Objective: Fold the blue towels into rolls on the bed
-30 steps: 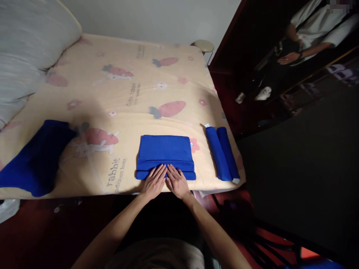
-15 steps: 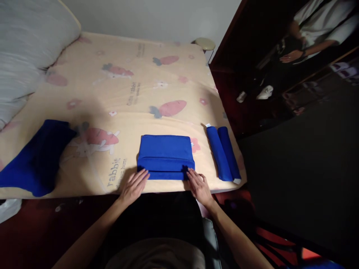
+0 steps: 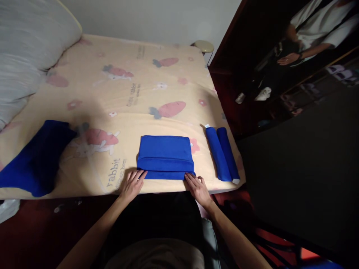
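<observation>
A blue cloth (image 3: 165, 147), perhaps a towel, lies flat in a folded rectangle near the bed's front edge. Its near side is turned over into a narrow strip with a crease across. At the strip's left end, my left hand (image 3: 132, 184) is closed on the cloth, fingers bent over the edge. My right hand (image 3: 198, 188) grips the opposite end the same way, fingertips on top. Both thumbs are mostly hidden. To the right lie two rolled blue cloths (image 3: 218, 155), side by side, with white tags showing. Another blue cloth (image 3: 36, 160) lies loose and crumpled at the left.
The bed (image 3: 117, 95) has a cream sheet with carrot and rabbit prints. A large whitish bundle (image 3: 30, 56) fills its far left. Past the far right corner stands a small round stool (image 3: 204, 46). A person (image 3: 311, 41) is at the upper right, and a dark panel (image 3: 303, 172) borders the right.
Both hands have shifted slightly toward me along the near edge of the folded blue cloth, and their fingers are a little more bent. The other cloths have stayed put.
</observation>
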The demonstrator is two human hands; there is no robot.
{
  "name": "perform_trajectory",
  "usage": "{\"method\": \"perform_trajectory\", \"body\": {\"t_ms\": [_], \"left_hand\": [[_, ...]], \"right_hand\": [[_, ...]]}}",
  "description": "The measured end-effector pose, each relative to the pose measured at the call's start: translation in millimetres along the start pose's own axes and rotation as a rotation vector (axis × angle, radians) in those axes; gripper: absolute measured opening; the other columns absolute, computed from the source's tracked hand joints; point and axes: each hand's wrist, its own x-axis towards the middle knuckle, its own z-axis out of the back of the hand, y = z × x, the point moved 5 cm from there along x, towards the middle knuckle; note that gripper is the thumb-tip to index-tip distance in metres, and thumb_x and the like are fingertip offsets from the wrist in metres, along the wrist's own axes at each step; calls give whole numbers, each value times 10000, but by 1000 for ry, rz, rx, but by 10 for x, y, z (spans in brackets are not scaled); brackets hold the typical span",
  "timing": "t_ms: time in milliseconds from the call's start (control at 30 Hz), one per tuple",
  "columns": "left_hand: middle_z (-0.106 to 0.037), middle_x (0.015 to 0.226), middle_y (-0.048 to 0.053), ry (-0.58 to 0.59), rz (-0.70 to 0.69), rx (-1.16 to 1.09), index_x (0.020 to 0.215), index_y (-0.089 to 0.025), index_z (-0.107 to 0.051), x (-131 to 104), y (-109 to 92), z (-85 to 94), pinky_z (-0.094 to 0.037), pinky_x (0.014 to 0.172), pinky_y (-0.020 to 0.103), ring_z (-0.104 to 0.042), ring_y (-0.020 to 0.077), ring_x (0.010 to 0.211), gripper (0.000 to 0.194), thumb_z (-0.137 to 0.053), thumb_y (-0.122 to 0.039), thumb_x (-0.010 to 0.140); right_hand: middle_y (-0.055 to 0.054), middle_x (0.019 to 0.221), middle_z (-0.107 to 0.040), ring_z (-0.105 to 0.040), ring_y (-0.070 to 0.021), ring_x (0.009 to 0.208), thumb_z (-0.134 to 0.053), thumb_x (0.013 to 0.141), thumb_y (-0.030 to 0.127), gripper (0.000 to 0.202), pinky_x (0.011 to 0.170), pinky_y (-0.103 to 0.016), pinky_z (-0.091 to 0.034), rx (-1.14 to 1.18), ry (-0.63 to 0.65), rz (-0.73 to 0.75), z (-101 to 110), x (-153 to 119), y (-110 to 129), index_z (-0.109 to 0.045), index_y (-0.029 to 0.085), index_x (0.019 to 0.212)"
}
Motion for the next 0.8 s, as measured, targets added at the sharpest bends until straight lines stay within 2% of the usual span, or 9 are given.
{"method": "perform_trajectory", "body": {"t_ms": [133, 233, 367, 467, 567, 633, 733, 800], "left_hand": [[-711, 1084, 115, 38, 23, 1, 1180, -175, -673, 191, -36, 94, -425, 946, 437, -616, 280, 1025, 356, -474, -115, 891], [-700, 929, 90, 116, 51, -29, 1000, -184, -694, 321, -63, 196, -430, 926, 444, -614, 270, 935, 264, -498, -103, 842], [-677, 820, 69, 228, 151, -93, 828, -197, -665, 337, -67, 195, -443, 902, 452, -628, 263, 872, 208, -513, -67, 769], [-684, 878, 97, 225, 222, -49, 914, -180, -674, 299, -92, 151, -447, 908, 496, -628, 299, 926, 247, -522, -65, 757], [-677, 1047, 129, 124, 204, -46, 1106, -166, -652, 314, -230, 144, -433, 983, 527, -598, 315, 1034, 363, -516, -62, 786], [-659, 1143, 133, 58, 133, -117, 1213, -165, -616, 363, -402, 114, -449, 1009, 491, -585, 296, 1083, 416, -492, -64, 830], [-645, 1213, 120, 11, 22, -234, 1318, -181, -565, 451, -652, -10, -487, 1004, 408, -586, 251, 1130, 435, -424, -92, 917], [-649, 1241, 114, -1, -17, -259, 1367, -194, -536, 473, -692, -107, -495, 1002, 394, -595, 237, 1142, 440, -391, -121, 958]], "right_hand": [[-110, 1221, -682, -586, -243, 1114, -426, 920, 72, 407, 931, -409, -341, 98, -29, -169, 20, 228, -31, -594, 177, 1276], [-76, 1040, -716, -614, -231, 992, -522, 849, 105, 308, 905, -397, -354, 206, 25, -255, 65, 346, -70, -650, 182, 1118], [-28, 963, -720, -625, -205, 912, -535, 800, 110, 238, 847, -366, -377, 250, 77, -272, 104, 367, -102, -674, 208, 967], [-60, 994, -706, -611, -235, 961, -518, 809, 112, 250, 853, -390, -381, 226, 77, -307, 91, 368, -99, -687, 196, 974], [-116, 1090, -677, -583, -269, 1018, -517, 822, 97, 343, 912, -440, -379, 133, 31, -328, 68, 439, 34, -682, 162, 1115], [-125, 1149, -667, -576, -264, 1058, -507, 844, 71, 427, 961, -443, -382, 99, -14, -266, 25, 539, 243, -640, 154, 1241], [-111, 1239, -660, -567, -238, 1158, -493, 905, 77, 485, 1026, -417, -393, 155, -49, -98, -97, 704, 594, -558, 180, 1374], [-105, 1291, -648, -560, -223, 1212, -490, 940, 115, 505, 1047, -408, -406, 189, -53, -36, -163, 758, 681, -502, 199, 1438]]}}
